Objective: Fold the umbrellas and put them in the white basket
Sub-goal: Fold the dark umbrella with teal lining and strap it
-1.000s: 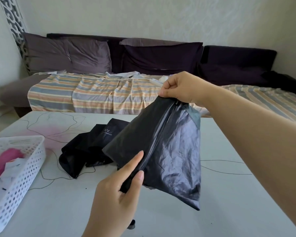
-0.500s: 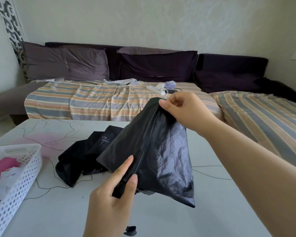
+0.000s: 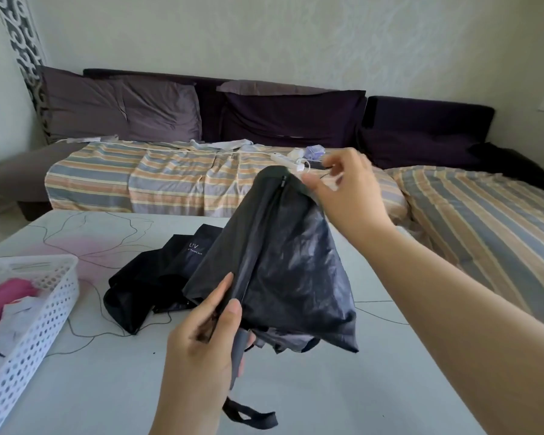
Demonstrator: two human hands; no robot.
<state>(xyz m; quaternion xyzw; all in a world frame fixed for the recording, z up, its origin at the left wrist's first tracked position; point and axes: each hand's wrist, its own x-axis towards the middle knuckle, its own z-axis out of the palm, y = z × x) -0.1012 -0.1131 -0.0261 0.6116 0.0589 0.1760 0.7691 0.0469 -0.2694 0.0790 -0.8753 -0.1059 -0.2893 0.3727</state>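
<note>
1. Left hand (image 3: 201,350) down front, clenched round the grey handle (image 3: 237,346) of a black umbrella (image 3: 283,271), wrist strap (image 3: 248,417) dangling.
2. Right hand (image 3: 346,189) up by the umbrella's tip, grip released, fingers loose.
3. Second black umbrella (image 3: 151,277) crumpled on the table (image 3: 327,387).
4. White basket (image 3: 35,312) at left edge, pink fabric (image 3: 7,293) inside.
5. Striped sofa (image 3: 170,180) behind.

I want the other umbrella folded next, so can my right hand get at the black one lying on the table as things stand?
Probably not directly. The right hand is up near the top of the held umbrella, whose canopy hangs between it and the umbrella lying on the table. The left hand, holding the handle, is nearer.
</note>
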